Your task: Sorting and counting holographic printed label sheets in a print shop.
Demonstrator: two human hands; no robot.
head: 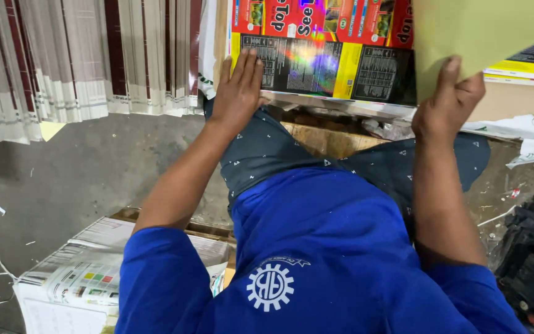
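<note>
My left hand lies flat, fingers apart, on the near left edge of a stack of glossy printed sheets in red, yellow and black. My right hand pinches the lower corner of a plain yellow-green sheet, lifted above the right side of the stack. I sit behind the stack in a blue shirt and dark patterned trousers, with my knees under its edge.
Tall stacks of folded printed sheets stand at the back left. A pile of white printed sheets rests on a wooden pallet at my lower left. Grey concrete floor carries paper scraps. Dark items lie at the right.
</note>
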